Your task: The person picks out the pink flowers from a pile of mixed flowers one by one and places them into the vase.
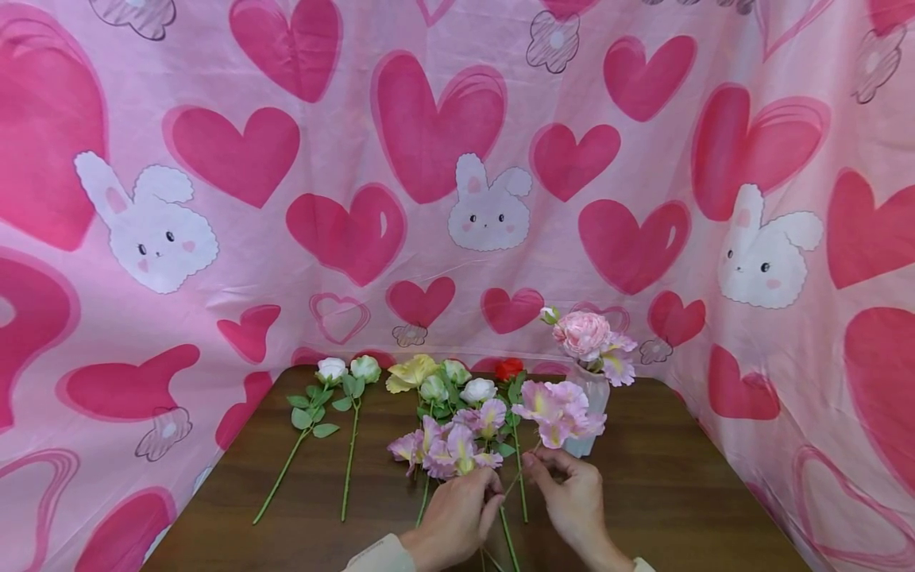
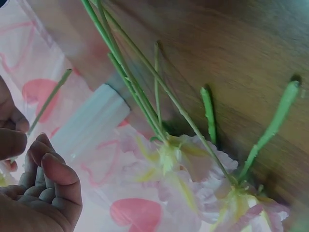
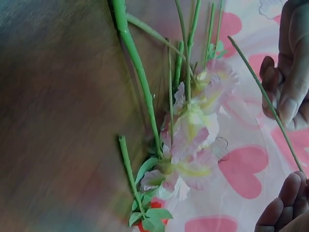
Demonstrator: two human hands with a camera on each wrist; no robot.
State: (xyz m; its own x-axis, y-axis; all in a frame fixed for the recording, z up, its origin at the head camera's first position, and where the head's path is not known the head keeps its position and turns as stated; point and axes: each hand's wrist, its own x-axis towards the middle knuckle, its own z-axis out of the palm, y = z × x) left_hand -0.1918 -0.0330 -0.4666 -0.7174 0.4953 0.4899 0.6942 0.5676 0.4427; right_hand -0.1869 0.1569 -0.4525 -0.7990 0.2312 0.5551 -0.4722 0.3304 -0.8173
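Note:
Both hands are over the front of the table on one artificial pink-and-yellow iris (image 1: 561, 411). My right hand (image 1: 575, 496) pinches its thin stem just below the blossom, and my left hand (image 1: 461, 508) holds that stem lower down. One loose end of the thin green stem (image 3: 251, 70) shows beyond the pinching fingers in the right wrist view. Beside the left hand lie more pink-and-yellow irises (image 1: 457, 449), blossoms pointing away from me. Behind the held blossom, a white vase (image 1: 589, 397) contains a pink peony (image 1: 582, 334) and another iris (image 1: 619, 359).
On the left of the wooden table (image 1: 236, 469) lie two white roses (image 1: 332, 370) (image 1: 365, 369) on long stems. Farther back in the middle are a yellow flower (image 1: 412, 373), several whitish roses (image 1: 478, 390) and a red rose (image 1: 510, 369). A pink heart-patterned curtain (image 1: 429, 262) surrounds the table.

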